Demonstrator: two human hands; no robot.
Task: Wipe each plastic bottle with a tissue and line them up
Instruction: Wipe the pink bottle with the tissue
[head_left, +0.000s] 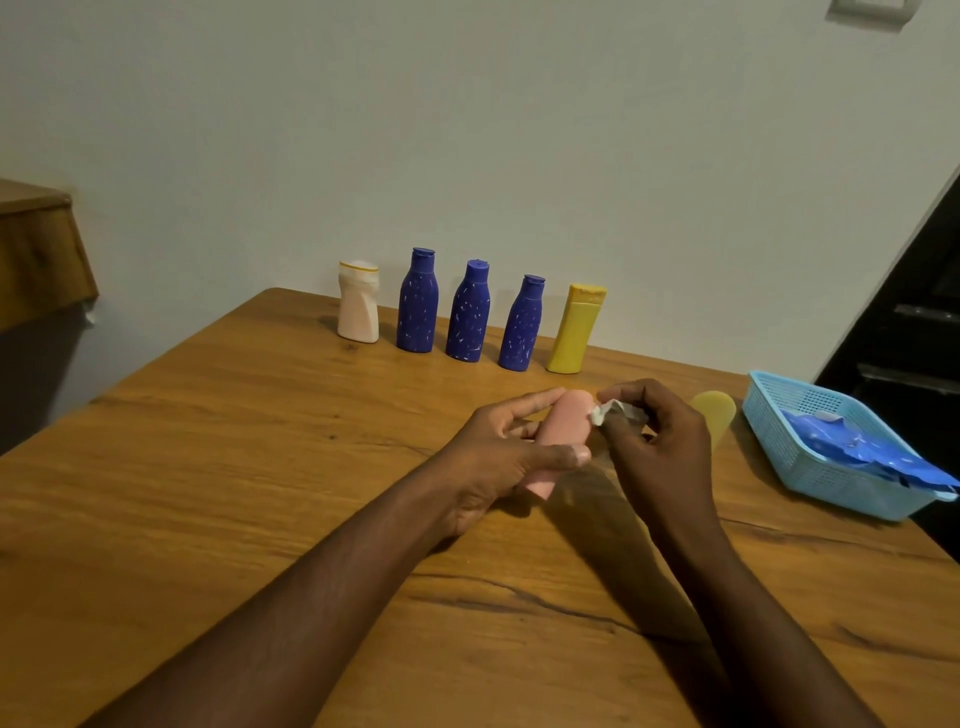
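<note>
Wooden table (208, 493): left hand (498, 457) grip clamped on pink bottle (563, 436); right hand (660, 447) grip pinching tissue (605, 413).

The left hand (511, 452) covers the middle of the pink bottle (563, 426), so only its rounded end and its base show. The tissue (605, 413) is mostly bunched inside the right hand (657, 447), which also hides the near part of a yellow bottle (717, 415) (standing or lying, unclear). In the blue basket (810, 467) at the table's (260, 493) right edge, blue packaging (878, 457) is unreadable. Both forearms leave the bottom edge.
</note>
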